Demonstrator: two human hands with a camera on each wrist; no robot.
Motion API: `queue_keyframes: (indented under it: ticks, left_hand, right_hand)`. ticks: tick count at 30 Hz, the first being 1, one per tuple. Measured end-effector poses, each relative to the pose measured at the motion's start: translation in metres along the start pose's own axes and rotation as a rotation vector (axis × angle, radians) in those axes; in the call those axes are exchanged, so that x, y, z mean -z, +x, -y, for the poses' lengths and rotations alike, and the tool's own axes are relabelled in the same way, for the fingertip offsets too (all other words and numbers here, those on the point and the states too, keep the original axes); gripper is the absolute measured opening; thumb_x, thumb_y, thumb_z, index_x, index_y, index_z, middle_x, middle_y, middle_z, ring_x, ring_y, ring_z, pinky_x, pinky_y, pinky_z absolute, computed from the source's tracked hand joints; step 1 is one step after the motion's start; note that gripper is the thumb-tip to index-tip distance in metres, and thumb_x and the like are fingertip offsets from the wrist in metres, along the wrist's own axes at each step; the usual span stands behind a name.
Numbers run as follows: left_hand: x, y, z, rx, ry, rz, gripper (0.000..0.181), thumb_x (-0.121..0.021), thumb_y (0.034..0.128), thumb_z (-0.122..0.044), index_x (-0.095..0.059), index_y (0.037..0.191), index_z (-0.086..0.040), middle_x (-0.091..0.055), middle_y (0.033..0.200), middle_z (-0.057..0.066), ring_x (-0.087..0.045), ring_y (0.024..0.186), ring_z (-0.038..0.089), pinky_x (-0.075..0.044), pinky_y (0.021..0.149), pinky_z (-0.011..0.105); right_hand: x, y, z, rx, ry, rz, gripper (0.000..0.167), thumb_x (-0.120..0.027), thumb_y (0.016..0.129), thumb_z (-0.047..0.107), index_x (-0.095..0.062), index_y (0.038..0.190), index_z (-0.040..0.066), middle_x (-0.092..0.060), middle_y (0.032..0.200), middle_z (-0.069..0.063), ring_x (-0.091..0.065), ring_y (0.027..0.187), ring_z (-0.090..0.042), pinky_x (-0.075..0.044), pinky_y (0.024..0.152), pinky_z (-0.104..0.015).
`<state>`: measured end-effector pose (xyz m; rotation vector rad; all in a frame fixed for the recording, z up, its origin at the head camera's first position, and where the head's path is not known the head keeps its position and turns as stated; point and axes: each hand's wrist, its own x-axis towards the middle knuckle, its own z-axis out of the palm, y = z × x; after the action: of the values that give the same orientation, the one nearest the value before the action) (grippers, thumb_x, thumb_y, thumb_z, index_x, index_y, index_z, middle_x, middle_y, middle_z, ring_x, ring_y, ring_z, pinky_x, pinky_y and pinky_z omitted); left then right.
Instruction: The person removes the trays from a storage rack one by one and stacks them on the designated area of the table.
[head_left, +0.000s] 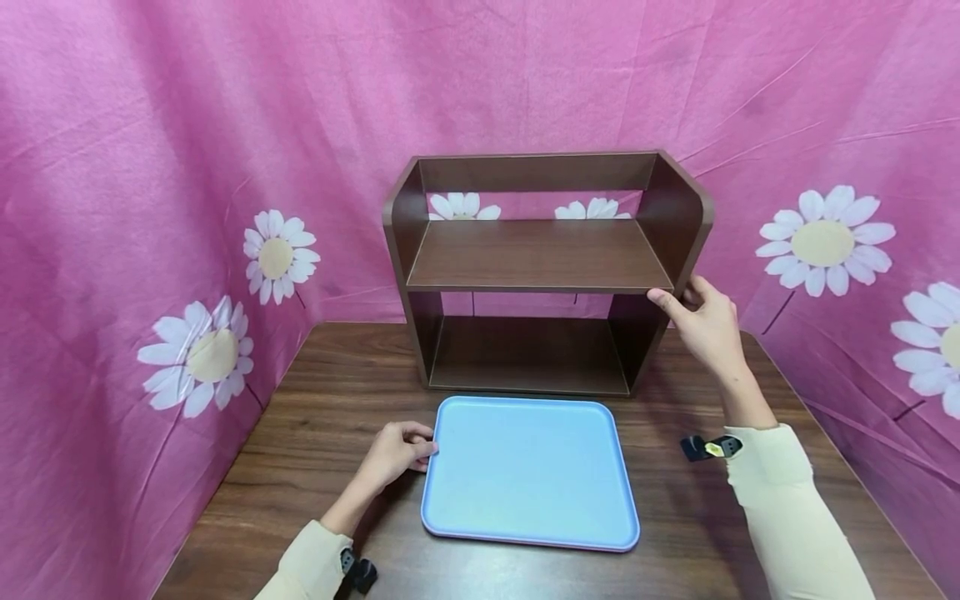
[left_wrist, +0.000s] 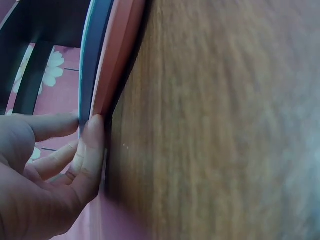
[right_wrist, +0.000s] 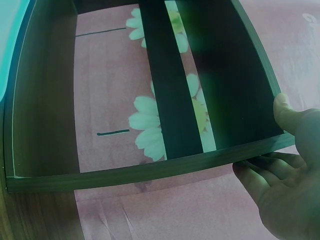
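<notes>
A light blue rectangular tray [head_left: 531, 475] lies on the table in front of a dark brown two-tier shelf [head_left: 540, 254]. The left wrist view reveals a reddish tray [left_wrist: 116, 60] directly under the blue one. My left hand [head_left: 397, 450] is at the left edge of the stack, thumb and fingers pinching the rims. With my right hand [head_left: 708, 329] I grip the right side panel of the shelf, near its middle board. The thumb lies at the front edge, and the other fingers reach round the outer side, partly hidden in the head view.
The wood-grain table [head_left: 300, 467] carries the shelf towards its back edge. Pink cloth [head_left: 337, 100] with daisy prints hangs behind and on both sides. Both shelf boards are bare, and the cloth shows through the shelf's open back.
</notes>
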<state>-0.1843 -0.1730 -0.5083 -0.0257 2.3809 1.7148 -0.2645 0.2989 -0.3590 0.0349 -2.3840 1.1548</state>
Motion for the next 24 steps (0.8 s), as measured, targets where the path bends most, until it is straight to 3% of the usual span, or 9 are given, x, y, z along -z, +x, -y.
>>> queue_keyframes:
  ticks: [4, 8, 13, 18, 21, 24]
  left_hand:
    - [-0.001, 0.000, -0.002, 0.016, -0.003, 0.001, 0.024, -0.073, 0.0920, 0.003, -0.069, 0.114, 0.013, -0.069, 0.085, 0.010, -0.069, 0.069, 0.015, -0.067, 0.068, 0.038]
    - [-0.001, 0.002, -0.003, 0.022, -0.006, -0.002, 0.023, -0.069, 0.0920, 0.003, -0.069, 0.113, 0.013, -0.070, 0.086, 0.010, -0.069, 0.070, 0.015, -0.067, 0.069, 0.037]
    - [0.005, 0.005, -0.004, 0.006, -0.016, -0.009, 0.021, -0.066, 0.0945, 0.001, -0.070, 0.112, 0.012, -0.075, 0.093, 0.015, -0.070, 0.070, 0.018, -0.067, 0.068, 0.035]
    - [0.016, 0.008, -0.011, -0.015, -0.018, -0.049, 0.010, -0.067, 0.0942, 0.002, -0.069, 0.102, 0.008, -0.075, 0.091, 0.018, -0.069, 0.070, 0.018, -0.065, 0.066, 0.034]
    - [0.025, 0.011, -0.014, -0.039, -0.016, -0.080, 0.006, -0.069, 0.0938, 0.001, -0.066, 0.096, 0.006, -0.076, 0.090, 0.020, -0.070, 0.069, 0.018, -0.064, 0.064, 0.033]
    - [0.035, 0.014, -0.016, -0.088, 0.002, -0.095, 0.010, -0.072, 0.0943, -0.001, -0.067, 0.096, 0.007, -0.076, 0.089, 0.021, -0.069, 0.069, 0.017, -0.064, 0.063, 0.033]
  right_hand:
    - [0.000, 0.000, 0.000, 0.006, 0.020, 0.001, 0.050, -0.079, 0.097, 0.043, -0.068, 0.131, 0.008, -0.067, 0.092, 0.031, -0.063, 0.064, 0.009, -0.046, 0.058, -0.012]
    - [0.001, 0.001, -0.001, -0.003, 0.022, 0.010, 0.050, -0.078, 0.097, 0.043, -0.068, 0.131, 0.008, -0.060, 0.086, 0.041, -0.062, 0.062, 0.010, -0.046, 0.057, -0.013]
    - [0.003, 0.001, -0.003, -0.004, 0.018, 0.012, 0.048, -0.078, 0.097, 0.043, -0.068, 0.130, 0.009, -0.059, 0.083, 0.043, -0.062, 0.061, 0.010, -0.045, 0.056, -0.014]
    - [0.005, -0.003, -0.005, 0.005, 0.016, -0.001, 0.049, -0.077, 0.098, 0.043, -0.071, 0.129, 0.006, -0.057, 0.080, 0.049, -0.062, 0.062, 0.016, -0.042, 0.053, -0.015]
    - [0.006, -0.008, -0.008, 0.023, 0.005, -0.021, 0.049, -0.076, 0.099, 0.041, -0.072, 0.128, 0.001, -0.054, 0.077, 0.052, -0.061, 0.064, 0.022, -0.042, 0.060, -0.011]
    - [0.006, -0.014, -0.012, 0.037, 0.016, -0.046, 0.045, -0.076, 0.100, 0.034, -0.073, 0.125, -0.004, -0.069, 0.079, 0.038, -0.060, 0.067, 0.025, -0.044, 0.065, -0.004]
